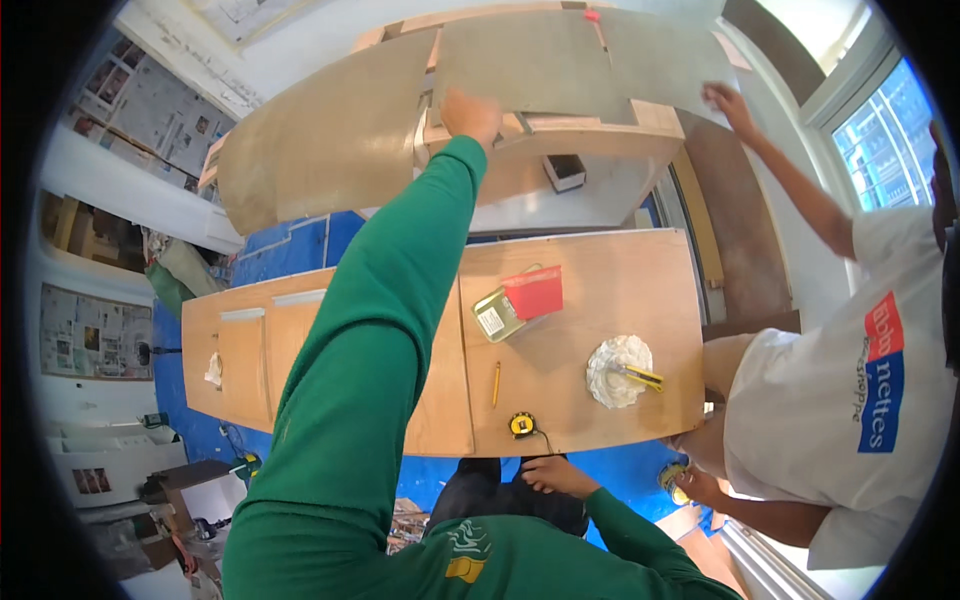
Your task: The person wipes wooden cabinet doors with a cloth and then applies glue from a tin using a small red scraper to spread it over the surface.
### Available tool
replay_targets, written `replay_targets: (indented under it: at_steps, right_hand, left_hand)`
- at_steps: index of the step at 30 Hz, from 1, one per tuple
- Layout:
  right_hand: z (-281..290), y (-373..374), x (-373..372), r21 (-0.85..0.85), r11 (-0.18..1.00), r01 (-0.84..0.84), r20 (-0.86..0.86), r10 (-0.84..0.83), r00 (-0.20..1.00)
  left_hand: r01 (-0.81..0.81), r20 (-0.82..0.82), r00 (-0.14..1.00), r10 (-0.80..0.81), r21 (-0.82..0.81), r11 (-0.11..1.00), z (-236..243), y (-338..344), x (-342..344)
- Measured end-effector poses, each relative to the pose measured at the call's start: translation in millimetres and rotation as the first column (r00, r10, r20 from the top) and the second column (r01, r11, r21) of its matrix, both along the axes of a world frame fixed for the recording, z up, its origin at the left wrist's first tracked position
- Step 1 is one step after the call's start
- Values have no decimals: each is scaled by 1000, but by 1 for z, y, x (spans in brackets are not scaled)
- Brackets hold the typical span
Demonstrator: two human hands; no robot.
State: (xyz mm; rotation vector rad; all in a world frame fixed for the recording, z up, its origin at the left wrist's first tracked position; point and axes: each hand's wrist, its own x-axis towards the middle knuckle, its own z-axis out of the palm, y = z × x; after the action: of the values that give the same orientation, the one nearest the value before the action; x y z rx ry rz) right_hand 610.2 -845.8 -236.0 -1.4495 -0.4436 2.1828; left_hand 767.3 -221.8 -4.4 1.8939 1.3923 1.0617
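Note:
My left hand (472, 116) reaches up in its green sleeve to the edge of a grey-brown sheet (520, 60) on a pale wooden frame (645, 125); its fingers are bent, their tips hidden. Down by my dark trousers, my right hand (552, 476) has curled fingers; what they hold, if anything, is unclear. Just above it, a yellow tape measure (522, 425) with a black cord lies on the plywood table (580, 260), near a pencil (496, 385). A tin (492, 318) with a red piece (532, 292) on it and a yellow knife (642, 380) on crumpled white material (607, 365) are also there.
A co-worker (830, 380) in a white T-shirt stands at the right, one hand (725, 105) raised by the sheets, the other (700, 485) low. A dark box (563, 170) sits under the frame. Blue covering (175, 370) lies on the floor; clutter (190, 500) stands lower left.

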Motion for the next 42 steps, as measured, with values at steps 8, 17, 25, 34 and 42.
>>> replay_targets:
  at_steps: [8, 17, 25, 34, 42]
  right_hand:
    - [-12, -84, 43, -50, 877, 477, 421, -415, 807]
    - [-62, -133, 37, -52, 968, 247, 472, -194, 860]
    - [-23, -120, -28, -68, 989, 131, 648, -56, 760]
    - [-98, -97, -96, -255, 334, -907, 567, 812, 139]
    - [-45, 135, -245, 283, 301, -911, 950, 44, 310]
  left_hand:
    - [-24, 135, 991, 14, 72, 997, 44, -94, -166]
    - [-469, -729, 640, 243, -119, 875, -169, -485, -695]
    - [-683, -689, 594, -415, -704, 193, -255, -927, -918]
    - [-639, -261, 445, 856, -763, 99, -280, -902, -965]
    - [-794, -687, 437, 580, -598, -110, -338, -1011, -988]
